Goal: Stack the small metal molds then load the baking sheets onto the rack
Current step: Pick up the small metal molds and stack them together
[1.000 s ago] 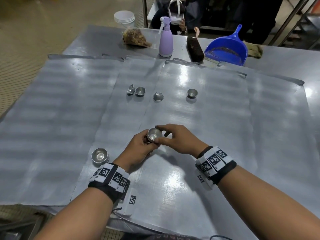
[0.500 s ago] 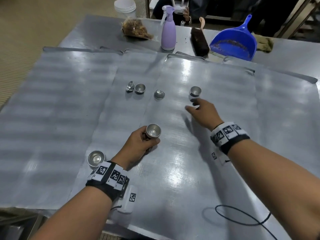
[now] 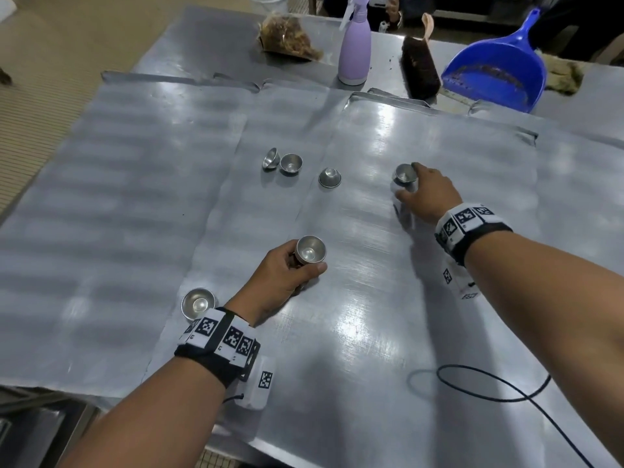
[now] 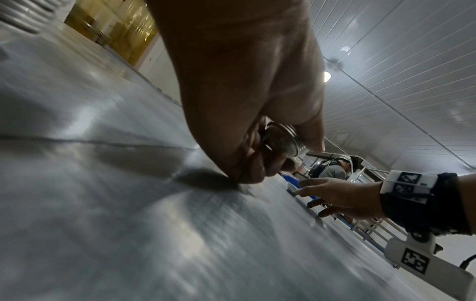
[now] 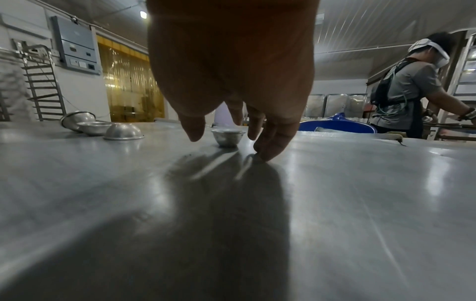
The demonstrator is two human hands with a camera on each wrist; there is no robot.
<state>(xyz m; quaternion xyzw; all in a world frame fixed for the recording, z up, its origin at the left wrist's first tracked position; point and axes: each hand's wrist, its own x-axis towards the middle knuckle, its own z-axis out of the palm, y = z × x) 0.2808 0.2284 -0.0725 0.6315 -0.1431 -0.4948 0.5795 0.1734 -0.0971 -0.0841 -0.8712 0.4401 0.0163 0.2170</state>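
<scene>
Head view: overlapping baking sheets (image 3: 101, 204) across the steel table (image 3: 591, 92), blue dustpan (image 3: 496, 76), brush (image 3: 420, 67) and lilac spray bottle (image 3: 354, 49) along the far edge. Near centre, left hand (image 3: 283, 275) with fingers and thumb curled round a stack of molds (image 3: 310, 249), its nested rims plain in the left wrist view (image 4: 291, 140). Farther right, right hand (image 3: 429, 194) with fingers spread apart around an upright mold (image 3: 405, 172), not clamped; three loose molds (image 3: 291, 163) far left, one more (image 3: 198, 301) beside the left wrist.
</scene>
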